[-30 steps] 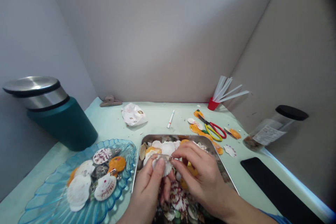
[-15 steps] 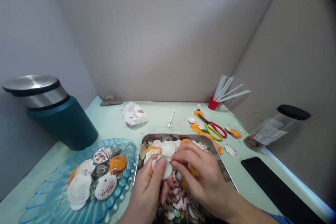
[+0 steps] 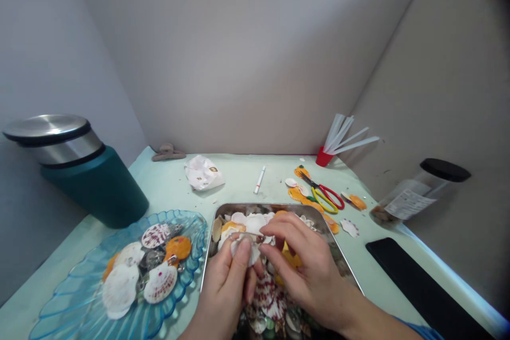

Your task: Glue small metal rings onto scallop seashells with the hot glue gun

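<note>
Over a metal tray [image 3: 350,271] heaped with seashells, both my hands work on one small white shell [image 3: 252,255]. My left hand [image 3: 229,289] grips it from below, thumb pressed on its face. My right hand [image 3: 308,268] pinches at the shell's top edge, where a thin metal ring or wire shows; I cannot make it out clearly. Red-striped, orange and white shells lie under my hands in the tray.
A blue glass dish [image 3: 71,297] with several shells sits at the left. Behind it stands a teal bin [image 3: 85,175] with a steel lid. Scissors [image 3: 324,194], loose shells, a red cup of sticks [image 3: 324,156], a jar [image 3: 418,194] and a black slab [image 3: 414,287] lie to the right.
My right fingers have shifted slightly at the shell's top edge. The shell and my left hand stay almost in place.
</note>
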### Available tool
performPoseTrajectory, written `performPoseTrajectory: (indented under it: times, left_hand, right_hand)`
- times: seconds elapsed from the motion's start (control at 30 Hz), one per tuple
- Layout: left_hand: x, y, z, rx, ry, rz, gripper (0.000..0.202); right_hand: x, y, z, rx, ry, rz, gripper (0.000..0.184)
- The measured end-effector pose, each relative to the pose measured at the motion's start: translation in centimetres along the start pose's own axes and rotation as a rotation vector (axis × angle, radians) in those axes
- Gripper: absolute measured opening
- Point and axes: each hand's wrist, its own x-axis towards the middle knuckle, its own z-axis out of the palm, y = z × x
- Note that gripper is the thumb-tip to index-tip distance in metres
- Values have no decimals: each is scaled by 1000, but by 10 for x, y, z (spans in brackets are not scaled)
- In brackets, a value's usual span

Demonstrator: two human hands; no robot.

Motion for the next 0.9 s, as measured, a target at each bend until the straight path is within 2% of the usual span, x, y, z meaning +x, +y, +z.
performPoseTrajectory:
  times: [0.2,0.4,0.73,0.9]
  left_hand:
    - [-2,-3,1,75,-63,56,32]
    - [-5,0,1,172,-47,81,32]
    - [-4,2,-1,281,-129,111,38]
    - [-5,3,0,341,-119,186,40]
  right_hand:
    - [-3,2,2,-50,21,-69,27]
    - [-3,1,1,-99,27,-77,21]
    - [-4,0,1,-131,38,-113,16]
    - [-5,0,2,-137,62,-128,17]
